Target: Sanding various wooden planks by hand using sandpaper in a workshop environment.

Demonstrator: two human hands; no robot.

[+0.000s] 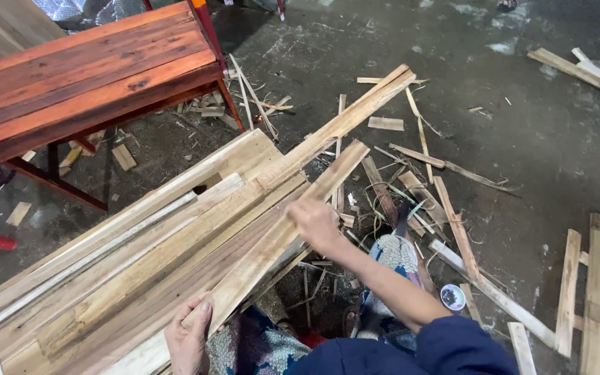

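Both hands grasp one long plank (279,232) on top of the near wood pile (105,278): left hand (190,333) at the near end, right hand (314,223) farther. Better lift evenly, avoiding splinters.

A long pale wooden plank (282,236) lies slanted atop a stack of similar planks (126,250), gripped at both edges.

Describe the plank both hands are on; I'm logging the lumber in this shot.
The plank is a long, flat strip of pale, rough-sawn wood. It lies diagonally on top of a stack of similar boards, its far end pointing up and right. The left hand grips its near end; the right hand rests on its right edge farther along.
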